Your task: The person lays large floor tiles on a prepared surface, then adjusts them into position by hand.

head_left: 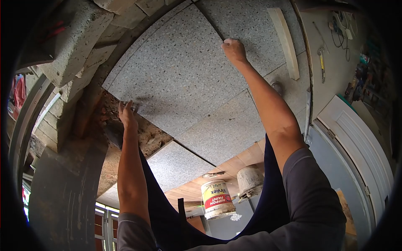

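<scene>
A large grey speckled tile (171, 62) spans the middle of the view, tilted relative to the camera. My left hand (127, 112) is at its lower left edge, the fingers bent over the rim above bare soil. At the tile's right edge, my right hand (233, 51) is closed, with its fingertips tucked at the border where a dark gap runs. What lies under the tile is hidden. Another speckled slab (180, 164) sits nearer my legs, separated by a dark joint.
A pale wooden strip (284, 44) lies on the slabs at right. Loose soil (150, 136) shows at left, beside stacked concrete blocks (79, 42). Near my feet stand a paint bucket (218, 198) and a grey pail (250, 182). A white door (356, 142) is at right.
</scene>
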{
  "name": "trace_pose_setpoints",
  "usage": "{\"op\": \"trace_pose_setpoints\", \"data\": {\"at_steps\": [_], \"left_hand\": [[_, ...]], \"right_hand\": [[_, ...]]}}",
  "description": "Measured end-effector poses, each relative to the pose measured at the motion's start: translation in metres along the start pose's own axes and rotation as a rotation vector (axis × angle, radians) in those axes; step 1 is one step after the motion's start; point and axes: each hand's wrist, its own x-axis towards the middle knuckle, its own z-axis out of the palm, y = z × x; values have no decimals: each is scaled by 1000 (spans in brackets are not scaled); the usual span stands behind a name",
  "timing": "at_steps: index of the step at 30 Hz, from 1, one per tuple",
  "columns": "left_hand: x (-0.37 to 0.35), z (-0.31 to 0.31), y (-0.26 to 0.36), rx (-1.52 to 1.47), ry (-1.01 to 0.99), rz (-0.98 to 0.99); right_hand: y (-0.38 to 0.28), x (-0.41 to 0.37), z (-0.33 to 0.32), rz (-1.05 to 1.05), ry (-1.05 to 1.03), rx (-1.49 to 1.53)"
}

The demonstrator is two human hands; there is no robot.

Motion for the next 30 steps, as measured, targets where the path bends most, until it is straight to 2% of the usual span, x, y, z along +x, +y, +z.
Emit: {"op": "trace_pose_setpoints", "data": {"at_steps": [7, 16, 23, 30], "left_hand": [[-14, 7, 6, -69, 7, -16], [-6, 0, -3, -65, -1, -10], [-12, 4, 8, -86, -20, -96], [-16, 9, 11, -70, 29, -73]], "right_hand": [[-2, -1, 1, -34, 51, 52], [-8, -2, -1, 8, 15, 59], [-5, 4, 1, 13, 0, 22], [5, 12, 3, 54, -44, 87]]}}
